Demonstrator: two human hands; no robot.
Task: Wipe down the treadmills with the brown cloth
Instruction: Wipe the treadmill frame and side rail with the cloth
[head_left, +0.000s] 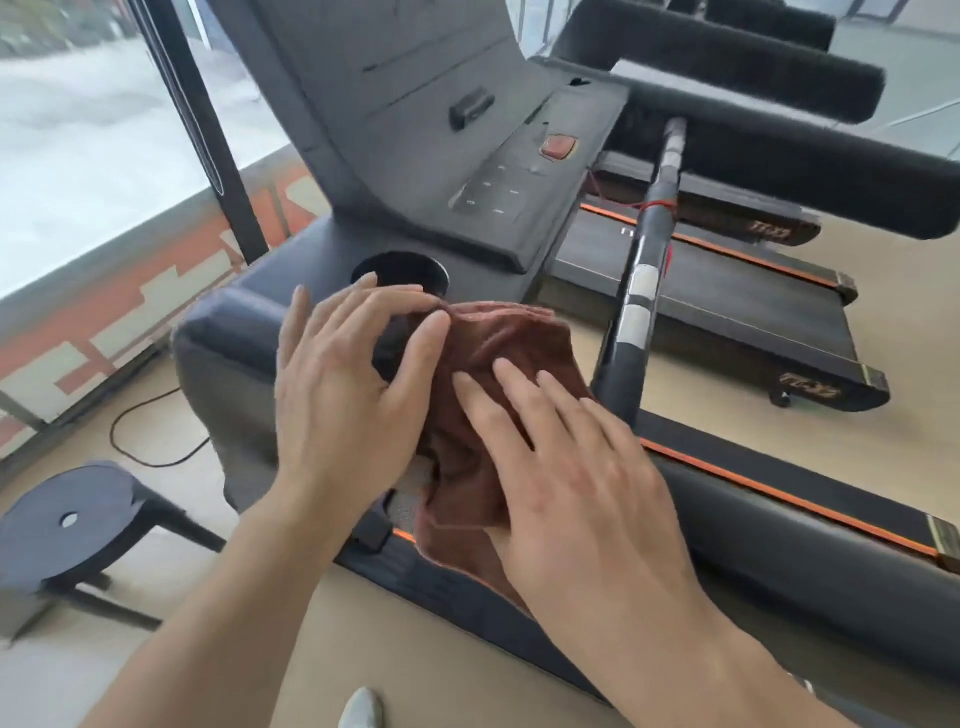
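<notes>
The brown cloth (493, 353) lies bunched over the left handrail end of the nearest treadmill (415, 171), just below its round cup holder (400, 267). My left hand (343, 395) pinches the cloth's top edge between thumb and fingers. My right hand (566, 467) lies flat on the cloth with its fingers spread, pressing it against the rail. The lower part of the cloth hangs down behind my right hand. The treadmill's grey console with a red stop button (558, 147) rises behind.
A second treadmill (727, 312) stands to the right with an orange-trimmed belt. A black bar with white tape bands (641, 291) slants between them. A dark round stool (67, 519) and a black cable (150, 415) sit on the floor at left, by the window.
</notes>
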